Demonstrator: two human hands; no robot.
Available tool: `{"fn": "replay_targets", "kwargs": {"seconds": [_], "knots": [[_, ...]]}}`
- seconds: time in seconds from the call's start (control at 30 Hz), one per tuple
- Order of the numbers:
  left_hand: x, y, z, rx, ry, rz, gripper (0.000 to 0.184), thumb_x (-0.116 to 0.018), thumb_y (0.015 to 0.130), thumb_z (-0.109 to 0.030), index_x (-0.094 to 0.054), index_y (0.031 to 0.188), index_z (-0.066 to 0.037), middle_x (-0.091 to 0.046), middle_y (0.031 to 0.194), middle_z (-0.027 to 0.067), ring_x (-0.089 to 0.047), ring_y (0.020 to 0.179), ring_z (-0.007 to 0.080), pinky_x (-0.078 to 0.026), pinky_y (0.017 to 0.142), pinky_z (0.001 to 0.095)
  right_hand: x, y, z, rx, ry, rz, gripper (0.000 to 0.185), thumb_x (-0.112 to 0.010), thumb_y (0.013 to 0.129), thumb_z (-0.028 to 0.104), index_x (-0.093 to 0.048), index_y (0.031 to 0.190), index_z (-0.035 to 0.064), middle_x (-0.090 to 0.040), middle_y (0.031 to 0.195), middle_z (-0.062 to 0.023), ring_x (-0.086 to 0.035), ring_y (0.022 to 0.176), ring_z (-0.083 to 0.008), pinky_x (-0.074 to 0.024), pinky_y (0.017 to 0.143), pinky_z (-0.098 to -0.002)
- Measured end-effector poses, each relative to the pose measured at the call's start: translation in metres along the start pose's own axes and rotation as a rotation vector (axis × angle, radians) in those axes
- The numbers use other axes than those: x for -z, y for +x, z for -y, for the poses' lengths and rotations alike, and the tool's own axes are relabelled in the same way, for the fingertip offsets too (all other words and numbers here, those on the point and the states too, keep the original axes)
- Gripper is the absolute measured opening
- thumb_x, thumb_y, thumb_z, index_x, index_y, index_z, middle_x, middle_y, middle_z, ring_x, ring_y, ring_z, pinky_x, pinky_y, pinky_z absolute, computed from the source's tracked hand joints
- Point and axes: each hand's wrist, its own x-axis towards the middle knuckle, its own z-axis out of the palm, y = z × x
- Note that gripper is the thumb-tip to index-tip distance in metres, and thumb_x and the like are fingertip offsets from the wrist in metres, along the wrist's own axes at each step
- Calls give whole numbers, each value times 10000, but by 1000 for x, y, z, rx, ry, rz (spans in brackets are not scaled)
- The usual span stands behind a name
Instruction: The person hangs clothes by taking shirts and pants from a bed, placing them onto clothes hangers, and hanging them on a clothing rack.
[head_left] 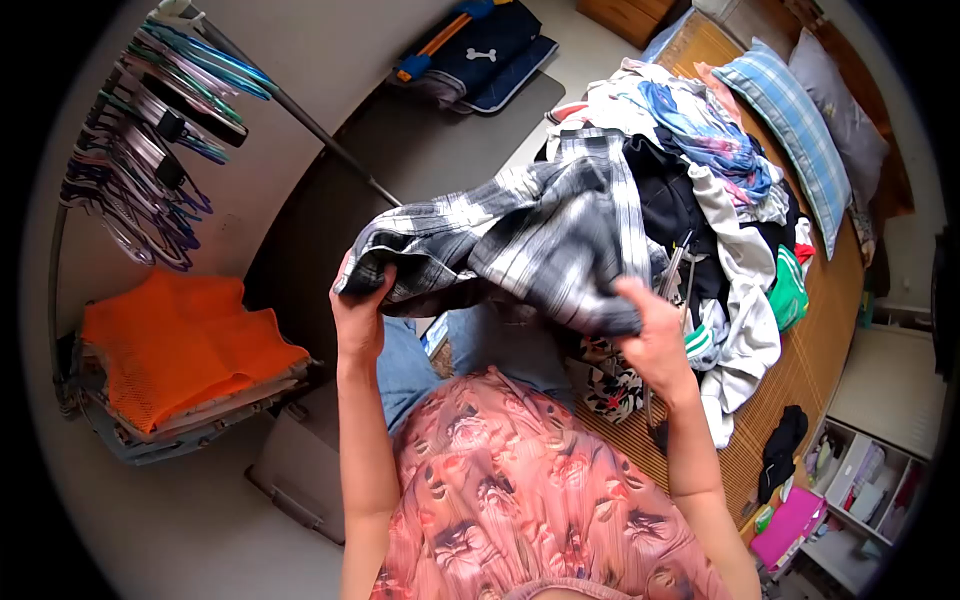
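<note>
A black, white and grey plaid garment [530, 235] is stretched between my two hands above my lap. My left hand [362, 310] grips its left end, with the thumb on top of the cloth. At the other end, my right hand [650, 335] is closed on the cloth near its lower right corner. The far part of the plaid cloth lies against a large heap of clothes [735, 240] on the bed. Metal hanger wires [683, 265] show beside my right hand.
Many hangers [150, 150] hang on a rack at the left, above a folded stack topped with an orange mesh cloth [190, 345]. Pillows [795, 130] lie on the bamboo-matted bed [835, 330]. An open drawer unit [865, 485] stands at the lower right.
</note>
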Motion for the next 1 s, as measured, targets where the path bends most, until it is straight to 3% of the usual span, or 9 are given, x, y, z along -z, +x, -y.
{"fn": "replay_targets", "kwargs": {"seconds": [0.13,0.23,0.4,0.5,0.63,0.73,0.83,0.87,1.0], "knots": [[4,3,5,59,315,248,413,-698,767,49,-610,1169,19,-654,1066,30,-594,972,100,-459,884,238,-16,-47,-63,-117,-196,553,738,-794,704,290,-472,1306,11,-540,1247,-192,-543,1138,-359,-453,927,-418],[14,-3,15,45,391,331,421,-670,744,87,-623,1159,28,-662,1067,51,-622,959,120,-481,864,246,-40,-32,-73,-372,266,329,769,-788,733,312,-441,1338,-12,-554,1218,-181,-572,1109,-286,-450,935,-375],[26,-9,17,70,-34,241,400,-665,812,34,-592,1205,33,-651,1125,95,-640,992,166,-500,907,283,-99,-7,-80,-381,405,185,813,-837,666,182,-426,1337,-24,-585,1225,-172,-581,1094,-230,-451,936,-341],[15,-12,6,73,-181,196,442,-650,849,4,-536,1275,13,-642,1157,94,-643,991,170,-504,928,302,-98,9,-71,-281,573,182,585,-787,695,64,-544,1221,-8,-649,1078,-69,-594,965,-155,-458,895,-294],[14,-1,48,139,351,339,830,-795,684,7,-390,1406,-48,-513,1330,69,-486,1216,181,-434,992,297,-55,15,-51,-307,936,9,378,-663,798,-6,-614,1172,25,-658,1036,-28,-589,934,-89,-470,855,-249],[1,5,101,56,544,355,657,-762,718,-15,-499,1320,-39,-601,1191,68,-547,1131,203,-434,969,306,-13,25,-40,-19,1191,-184,280,-617,865,18,-608,1145,8,-642,1101,-39,-598,983,-105,-475,883,-255],[-19,27,85,41,352,249,232,-641,850,-56,-651,1077,-5,-659,972,21,-598,943,127,-476,849,269,36,29,-27,164,709,-287,163,-557,875,-34,-612,1020,17,-646,1029,-38,-599,941,-96,-481,851,-249],[-16,46,61,-67,224,242,191,-588,905,-82,-648,1082,-46,-653,964,0,-583,875,58,-476,796,239,53,26,-25,172,562,-366,190,-527,862,-64,-603,1010,26,-643,987,-31,-595,908,-91,-479,825,-243],[-55,51,-110,-348,-182,337,234,-589,922,-126,-585,1135,-28,-654,1026,61,-641,883,129,-524,787,254,106,2,13,224,122,-650,80,-475,872,7,-513,913,65,-534,847,20,-492,775,-66,-431,724,-216]]}}
